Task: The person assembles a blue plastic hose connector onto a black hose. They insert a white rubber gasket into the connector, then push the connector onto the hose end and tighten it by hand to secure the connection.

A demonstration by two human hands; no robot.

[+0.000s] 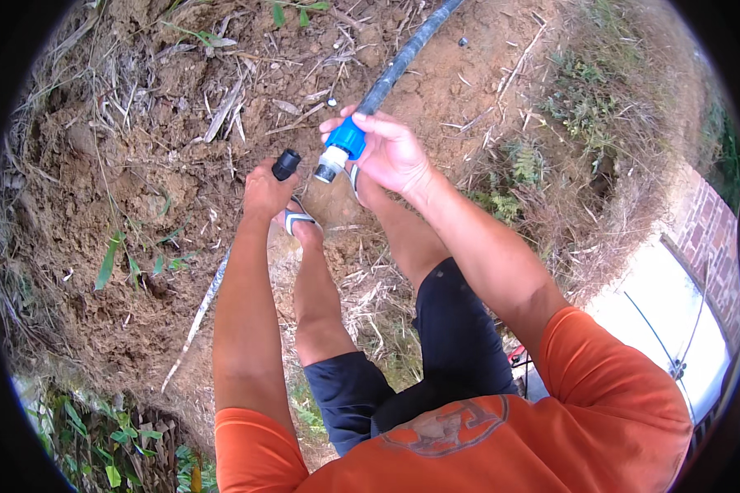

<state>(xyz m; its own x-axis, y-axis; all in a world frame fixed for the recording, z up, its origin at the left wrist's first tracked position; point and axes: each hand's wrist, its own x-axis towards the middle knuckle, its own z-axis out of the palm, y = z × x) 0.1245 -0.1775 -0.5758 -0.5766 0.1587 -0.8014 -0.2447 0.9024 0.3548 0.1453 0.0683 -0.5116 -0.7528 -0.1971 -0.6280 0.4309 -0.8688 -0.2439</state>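
My right hand (390, 152) is closed around the end of a black pipe (403, 62), which runs up toward the top edge. On that end sit a blue nut (347, 141) and a white ring (334, 157), with the dark pipe tip poking out beyond them. My left hand (265, 191) grips a black pipe fitting (286, 164), its open mouth pointing up and to the right. A small gap separates the fitting from the pipe tip. How far the fitting reaches inside my left fist is hidden.
Beneath my hands is brown soil (131, 222) strewn with dry stalks. A whitish, mud-smeared pipe (199, 316) lies left of my left forearm. Dry grass and weeds (588, 115) cover the right bank. Behind my right arm are a white surface (641, 304) and a brick wall (703, 222).
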